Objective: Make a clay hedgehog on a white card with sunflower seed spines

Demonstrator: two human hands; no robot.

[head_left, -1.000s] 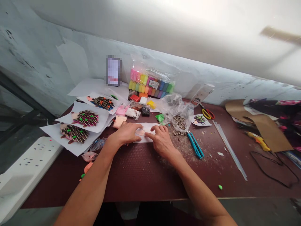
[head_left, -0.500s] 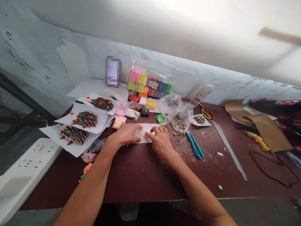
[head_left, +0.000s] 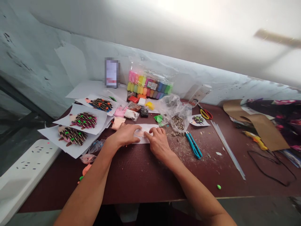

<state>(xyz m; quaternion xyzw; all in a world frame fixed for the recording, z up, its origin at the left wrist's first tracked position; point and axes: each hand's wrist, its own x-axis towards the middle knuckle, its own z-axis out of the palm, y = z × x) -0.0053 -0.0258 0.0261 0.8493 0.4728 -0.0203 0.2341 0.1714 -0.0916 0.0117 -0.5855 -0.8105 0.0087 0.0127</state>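
Observation:
A small white sheet of paper lies on the table between my hands, with a thin, flat patch of pale peach clay on it. My left hand rests over the sheet's left side, thumb and fingers apart around the patch. From the right, my right hand touches the patch's edge with an outstretched finger; its other fingers are bent but apart. Just behind my left hand is a lump of pale peach clay. To the right, striped sunflower seeds fill a clear plastic bag.
Hedgehog pictures made of seeds and clay lie on paper at left, above a white power strip. Packs of coloured clay lean on the wall. A teal utility knife, scissors, glue sticks and a yellow glue gun lie rightward.
The camera view has shifted slightly. Both hands stay at the same sheet, with the right finger still at the clay patch; little else differs.

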